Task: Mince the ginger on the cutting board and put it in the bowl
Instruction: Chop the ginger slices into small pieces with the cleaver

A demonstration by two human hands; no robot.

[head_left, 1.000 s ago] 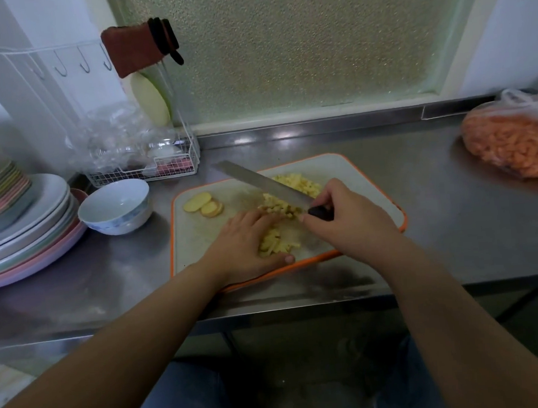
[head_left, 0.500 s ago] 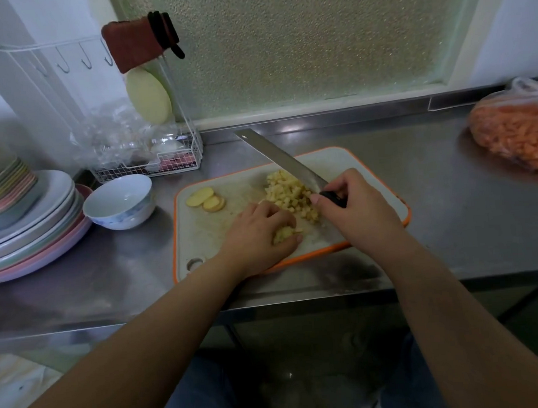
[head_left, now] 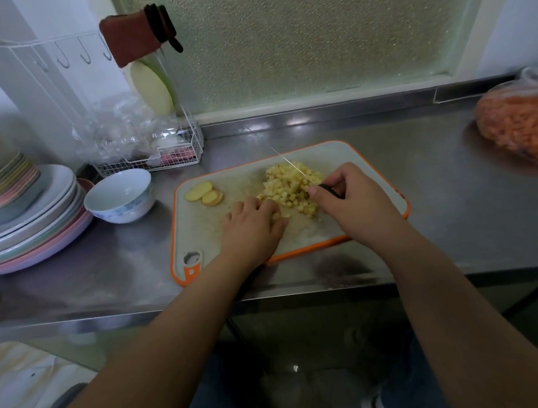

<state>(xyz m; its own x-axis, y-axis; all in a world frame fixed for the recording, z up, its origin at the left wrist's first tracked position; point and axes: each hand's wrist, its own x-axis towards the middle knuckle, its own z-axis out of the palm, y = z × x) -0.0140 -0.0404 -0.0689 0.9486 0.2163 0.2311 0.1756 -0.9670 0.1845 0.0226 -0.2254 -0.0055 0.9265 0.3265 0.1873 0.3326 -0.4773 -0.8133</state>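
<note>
Right hand (head_left: 353, 204) gripping knife (head_left: 300, 171) edge-on over diced ginger (head_left: 289, 188), mid cutting board (head_left: 366, 162). Left hand (head_left: 251, 225) curled on ginger's near side, holding bits. Bowl (head_left: 119, 195) off board's left edge.

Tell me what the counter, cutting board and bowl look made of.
Counter: likely stainless steel, brushed, with dull smeared reflections and a folded metal upstand. Cutting board: probably plastic, matte pale grey face scuffed by cuts, orange rim that may be rubbery. Bowl: apparently glazed ceramic, glossy white with blue pattern.
</note>
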